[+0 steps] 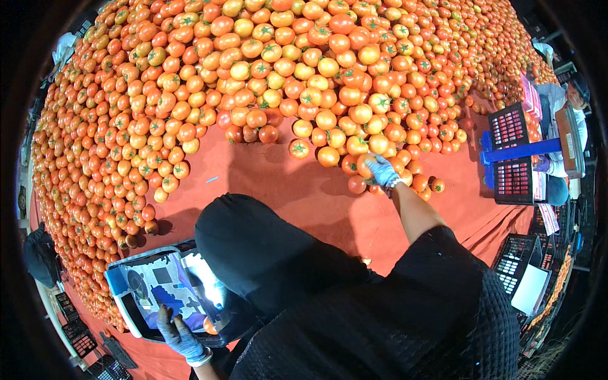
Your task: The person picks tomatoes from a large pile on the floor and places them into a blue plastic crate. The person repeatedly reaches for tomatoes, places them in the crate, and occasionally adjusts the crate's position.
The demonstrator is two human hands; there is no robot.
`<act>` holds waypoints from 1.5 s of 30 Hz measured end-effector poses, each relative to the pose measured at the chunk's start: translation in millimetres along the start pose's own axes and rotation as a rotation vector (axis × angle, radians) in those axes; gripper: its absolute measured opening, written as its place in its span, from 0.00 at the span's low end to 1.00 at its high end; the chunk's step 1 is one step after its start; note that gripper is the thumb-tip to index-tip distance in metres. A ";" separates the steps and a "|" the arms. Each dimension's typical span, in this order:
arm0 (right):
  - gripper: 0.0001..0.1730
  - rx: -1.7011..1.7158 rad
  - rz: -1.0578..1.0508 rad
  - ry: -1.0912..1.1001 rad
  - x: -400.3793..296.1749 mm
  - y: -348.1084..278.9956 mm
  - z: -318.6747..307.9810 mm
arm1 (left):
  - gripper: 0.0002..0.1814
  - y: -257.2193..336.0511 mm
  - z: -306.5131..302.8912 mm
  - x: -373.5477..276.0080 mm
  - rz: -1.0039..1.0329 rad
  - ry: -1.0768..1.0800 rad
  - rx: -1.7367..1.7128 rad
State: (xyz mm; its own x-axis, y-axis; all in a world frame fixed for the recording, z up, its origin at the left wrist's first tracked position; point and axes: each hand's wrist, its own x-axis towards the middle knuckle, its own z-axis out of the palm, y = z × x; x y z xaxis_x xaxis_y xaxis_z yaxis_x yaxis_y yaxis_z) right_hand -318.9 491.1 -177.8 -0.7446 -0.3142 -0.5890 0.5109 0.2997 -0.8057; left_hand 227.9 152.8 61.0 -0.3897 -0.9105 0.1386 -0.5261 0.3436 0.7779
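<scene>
My right hand, in a light blue glove, reaches to the lower edge of a large heap of tomatoes, its fingers on an orange-red tomato. My left hand, also gloved, is at the lower left with its fingers apart. It hovers over a plastic container with a pale rim and a patterned, brightly lit inside. One tomato lies in the container near the left fingers. A black hood and black clothing cover the middle and the lower part of the view.
Red cloth lies under the heap. To the right, dark plastic crates stand by a blue scale-like frame, with a person beside them. More crates are at the lower right. Another person's dark-clothed figure is at the left edge.
</scene>
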 end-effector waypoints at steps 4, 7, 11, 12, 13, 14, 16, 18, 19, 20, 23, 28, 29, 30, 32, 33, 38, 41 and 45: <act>0.40 0.948 0.211 -0.563 -71.5 -95.1 55.2 | 0.16 103.4 28.6 21.1 0.061 0.085 -0.194; 0.46 0.962 0.085 -0.821 -124.9 -162.6 109.9 | 0.16 164.3 63.4 42.9 0.225 0.044 -0.191; 0.47 0.606 -0.059 -0.984 -202.6 -235.4 184.6 | 0.39 220.4 103.4 59.2 0.322 -0.153 -0.502; 0.46 0.450 -0.169 -1.162 -213.4 -245.5 197.2 | 0.48 233.5 100.4 65.3 0.384 -0.282 -0.574; 0.40 0.383 -0.231 -0.941 -256.1 -258.6 228.6 | 0.54 226.9 95.7 70.1 0.587 -0.306 -0.433; 0.39 0.221 -0.454 -0.967 -268.2 -255.6 249.6 | 0.55 230.0 95.2 66.4 0.598 -0.327 -0.470; 0.38 -0.172 -0.831 -0.943 -295.1 -255.3 288.9 | 0.49 208.3 61.2 64.1 0.596 -0.048 -0.174; 0.32 -0.511 -1.053 -1.113 -294.4 -255.3 296.3 | 0.45 151.8 34.1 64.2 0.251 -0.109 -0.458; 0.31 -0.519 -0.989 -1.096 -299.1 -253.1 299.6 | 0.45 123.5 18.5 58.5 0.120 -0.046 -0.478; 0.30 -0.528 -0.932 -1.078 -302.4 -247.2 299.1 | 0.44 95.7 1.3 50.9 -0.003 0.022 -0.495; 0.30 -0.108 -0.684 -1.132 -290.9 -243.8 263.2 | 0.42 -45.6 -37.1 31.9 -0.095 0.139 -0.142; 0.32 -0.201 -0.460 -0.712 -220.2 -218.8 179.5 | 0.31 -132.2 1.8 -7.3 0.032 -0.175 0.427; 0.28 -0.253 -0.376 -0.648 -208.1 -215.4 156.8 | 0.27 -145.1 13.3 -15.0 0.151 -0.312 0.410; 0.23 -0.382 -0.361 -0.542 -186.0 -203.2 122.5 | 0.24 -143.4 26.0 -24.6 0.120 -0.152 0.282; 0.19 -0.759 -0.541 -0.294 -140.6 -161.9 39.5 | 0.22 -105.4 21.3 -7.7 0.194 -0.512 0.236; 0.18 -0.848 -0.487 -0.158 -114.2 -130.8 6.7 | 0.22 -126.0 18.2 -4.3 0.777 -0.450 0.459; 0.16 -1.245 -0.065 -0.133 -79.4 -50.4 -15.2 | 0.23 -212.6 -21.2 -80.3 -0.207 -0.315 0.442; 0.21 -1.003 0.080 -0.099 -78.0 3.6 5.0 | 0.24 -214.9 -28.3 -88.1 -0.460 -0.168 0.129; 0.25 -1.108 -0.030 -0.102 -62.9 23.5 15.6 | 0.27 -192.1 -4.3 -103.9 -0.267 -0.314 0.329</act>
State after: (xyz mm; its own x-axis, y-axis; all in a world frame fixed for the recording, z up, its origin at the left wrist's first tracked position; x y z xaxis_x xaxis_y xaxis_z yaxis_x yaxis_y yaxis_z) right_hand -253.4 503.9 -160.7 -0.6855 -0.3920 -0.6135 -0.2108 0.9135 -0.3481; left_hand 372.7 180.4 -100.2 -0.3911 -0.8807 -0.2674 -0.8277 0.2095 0.5205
